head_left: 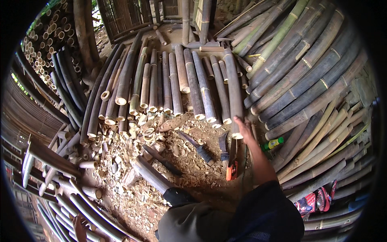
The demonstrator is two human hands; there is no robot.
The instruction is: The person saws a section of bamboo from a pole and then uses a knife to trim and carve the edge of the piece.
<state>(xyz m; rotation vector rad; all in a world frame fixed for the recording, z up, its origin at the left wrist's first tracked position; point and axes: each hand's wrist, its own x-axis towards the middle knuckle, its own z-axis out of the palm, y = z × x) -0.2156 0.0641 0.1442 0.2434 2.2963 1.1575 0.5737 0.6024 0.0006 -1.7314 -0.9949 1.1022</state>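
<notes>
My right hand [244, 130] reaches forward and grips the near end of a long dark bamboo pole [233, 88], its fingers against the pole's right side. Just below the pole's cut end lies a handsaw [231, 171] with an orange handle. To its left, two dark-bladed choppers rest on the shavings: one chopper [223, 145] stands nearly in line with the saw, the other chopper [195, 146] slants. A dark long flat piece [162, 159] lies further left. Low at the left edge, my left hand [80, 230] shows only in part beside split bamboo strips [96, 213]; its grip is hidden.
Several bamboo poles [173, 80] lie in a row ahead. More poles [298, 60] lean at the right, above split lengths [322, 141] and a green bottle [273, 143]. Shavings [125, 165] cover the ground. A bamboo piece [152, 174] juts out by my leg.
</notes>
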